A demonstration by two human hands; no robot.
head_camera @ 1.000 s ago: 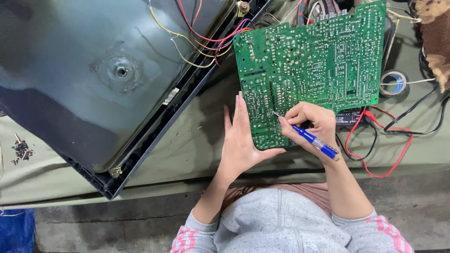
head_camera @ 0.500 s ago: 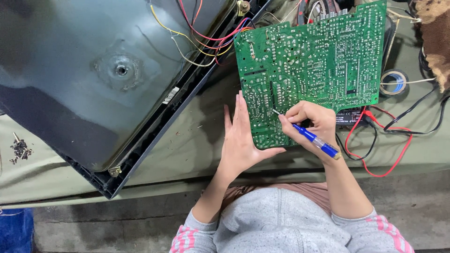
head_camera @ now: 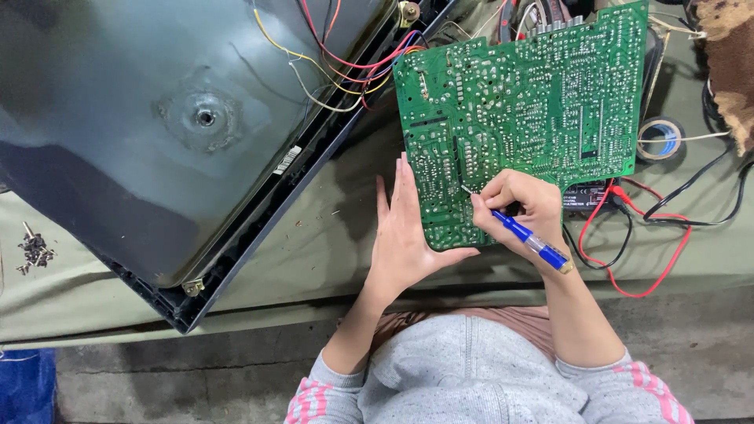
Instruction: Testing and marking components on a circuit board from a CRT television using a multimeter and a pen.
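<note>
A green circuit board [head_camera: 534, 110] lies solder side up on the olive cloth. My left hand [head_camera: 404, 228] holds the board's lower left edge, fingers flat and extended, thumb under the bottom corner. My right hand [head_camera: 522, 208] grips a blue-handled screwdriver [head_camera: 530, 239] like a pen, its metal tip touching the board near the lower middle. A large dark picture tube [head_camera: 181, 133] in its frame sits to the left, joined to the board by coloured wires [head_camera: 345, 55].
Red and black test leads [head_camera: 652, 243] and a small meter [head_camera: 585, 195] lie right of the board. A roll of blue tape [head_camera: 660, 137] sits at the right. Several loose screws [head_camera: 33, 251] lie at the far left. The table's front edge runs below my hands.
My right hand and the screwdriver tip have shifted slightly along the board. The left hand stays on the board's edge.
</note>
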